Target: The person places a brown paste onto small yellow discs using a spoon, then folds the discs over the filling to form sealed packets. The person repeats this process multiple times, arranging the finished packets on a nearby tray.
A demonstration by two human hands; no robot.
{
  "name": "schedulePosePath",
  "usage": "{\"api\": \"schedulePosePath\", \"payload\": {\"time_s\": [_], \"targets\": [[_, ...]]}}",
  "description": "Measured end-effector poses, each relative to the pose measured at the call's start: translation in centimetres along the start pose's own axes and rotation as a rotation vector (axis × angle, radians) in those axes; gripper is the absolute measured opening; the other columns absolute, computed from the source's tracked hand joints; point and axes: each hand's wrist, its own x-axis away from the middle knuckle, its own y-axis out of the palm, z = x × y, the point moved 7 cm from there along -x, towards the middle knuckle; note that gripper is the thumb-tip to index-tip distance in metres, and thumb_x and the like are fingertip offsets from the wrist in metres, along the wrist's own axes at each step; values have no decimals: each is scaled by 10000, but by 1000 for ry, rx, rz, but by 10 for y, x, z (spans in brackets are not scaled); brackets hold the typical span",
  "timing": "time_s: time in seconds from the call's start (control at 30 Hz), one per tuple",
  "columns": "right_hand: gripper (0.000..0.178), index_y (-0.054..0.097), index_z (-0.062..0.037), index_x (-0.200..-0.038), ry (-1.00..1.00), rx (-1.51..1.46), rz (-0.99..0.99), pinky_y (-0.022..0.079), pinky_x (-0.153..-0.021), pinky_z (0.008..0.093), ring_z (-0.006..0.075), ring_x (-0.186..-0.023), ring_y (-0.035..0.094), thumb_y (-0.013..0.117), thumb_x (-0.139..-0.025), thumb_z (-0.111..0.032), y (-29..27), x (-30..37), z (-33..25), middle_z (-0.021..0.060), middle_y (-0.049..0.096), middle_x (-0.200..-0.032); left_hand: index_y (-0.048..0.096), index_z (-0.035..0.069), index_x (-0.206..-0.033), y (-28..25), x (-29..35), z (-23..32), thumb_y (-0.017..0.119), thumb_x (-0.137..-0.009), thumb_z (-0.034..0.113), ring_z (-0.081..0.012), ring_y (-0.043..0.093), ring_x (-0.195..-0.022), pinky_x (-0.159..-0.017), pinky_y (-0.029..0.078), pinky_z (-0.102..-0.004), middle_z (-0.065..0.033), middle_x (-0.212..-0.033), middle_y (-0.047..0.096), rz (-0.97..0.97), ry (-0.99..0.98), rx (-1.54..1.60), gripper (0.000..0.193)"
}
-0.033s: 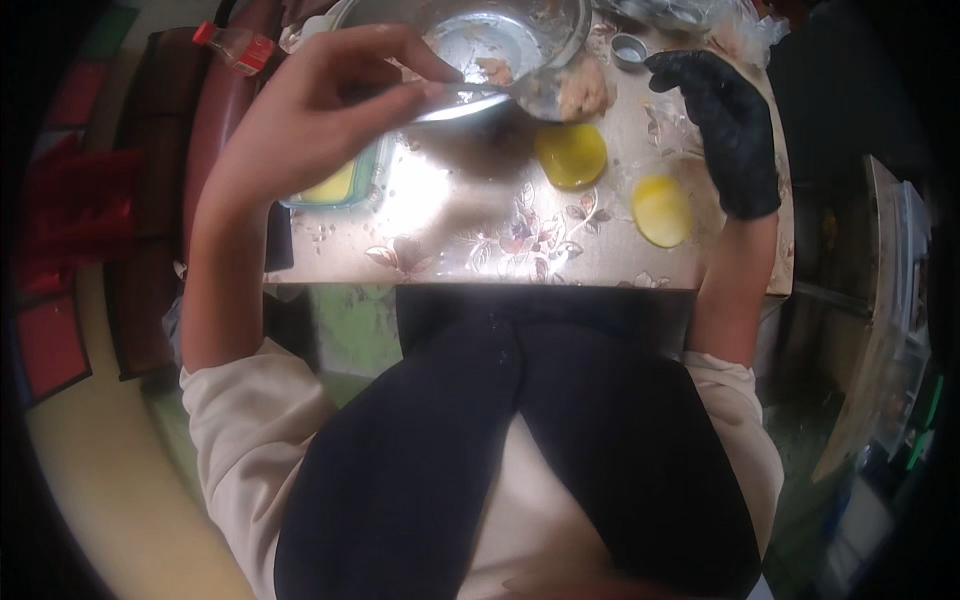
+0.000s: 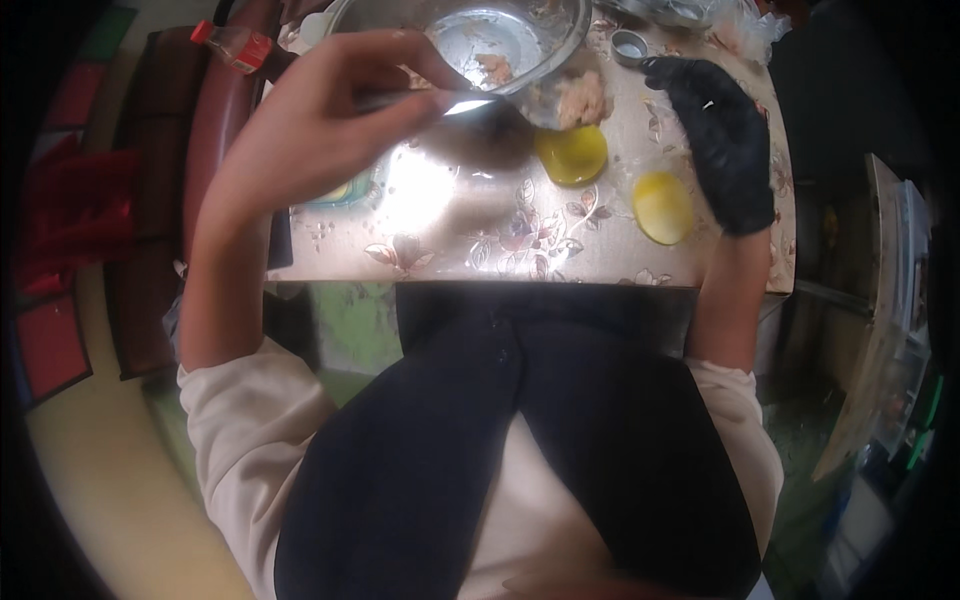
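Note:
My left hand (image 2: 345,110) pinches a shiny metal spoon (image 2: 472,104) between thumb and fingers, its end dark and blurred over the table. Just right of the spoon is a lump of pinkish minced filling (image 2: 582,100); what lies under it is unclear. Below the lump sits a glossy yellow disc (image 2: 572,157). A paler yellow round piece (image 2: 663,208) lies farther right. My right hand (image 2: 715,140), in a black glove, hovers or rests beside that piece, fingers loosely bent and apparently holding nothing; the fingertips are near a small round metal tin (image 2: 628,47).
A large metal bowl (image 2: 572,35) with bits of filling stands at the far side. Clear plastic bags (image 2: 745,35) lie at the back right. A red-capped bottle (image 2: 235,48) and a partly hidden teal-edged container (image 2: 352,195) are at left. The table's front edge (image 2: 480,283) is before me.
The spoon has turned and shifted left and down, away from the lump of filling. My right hand has drawn slightly toward me, with its back tilted up more.

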Motion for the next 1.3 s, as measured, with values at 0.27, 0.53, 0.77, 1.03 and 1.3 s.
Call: {"api": "schedulePosePath", "payload": {"time_s": [0.27, 0.53, 0.77, 1.03, 1.3], "targets": [[585, 649, -322, -1422, -172, 656, -105, 383, -1076, 514, 392, -1328, 434, 708, -892, -562, 78, 70, -41, 198, 331, -1673, 728, 6, -962, 28, -10, 24, 671, -896, 145, -403, 699, -848, -781, 529, -468, -227, -856, 713, -55, -13, -438, 164], [532, 689, -353, -1368, -128, 732, -65, 364, -1064, 485, 387, -1362, 388, 740, -860, -502, 90, 75, -26, 181, 334, -1675, 751, -6, -979, 36, -12, 15, 676, -898, 142, -373, 724, -801, -766, 539, -455, -215, -824, 728, -76, -40, -436, 185], [479, 752, -284, -1282, -144, 787, -10, 408, -1003, 513, 408, -1331, 423, 734, -878, -540, 85, 74, -26, 181, 378, -1640, 718, -60, -1032, 33, -12, 12, 664, -938, 110, -293, 737, -871, -795, 558, -390, -188, -955, 729, -192, -212, -486, 201], [442, 750, -232, -1281, -127, 707, 32, 377, -1072, 511, 411, -1313, 448, 755, -896, -450, 84, 73, -24, 201, 445, -1582, 723, 13, -923, 22, -5, 30, 657, -917, 137, -389, 685, -746, -717, 520, -455, -218, -751, 677, -47, 19, -578, 141], [358, 785, -216, -1137, -233, 515, 200, 430, -1004, 457, 330, -1162, 543, 870, -796, -283, 67, 60, -17, 130, 573, -1435, 725, 31, -1075, 32, 13, 24, 688, -919, 70, -338, 694, -711, -680, 522, -385, -159, -845, 734, 6, -72, -617, 165]]}}
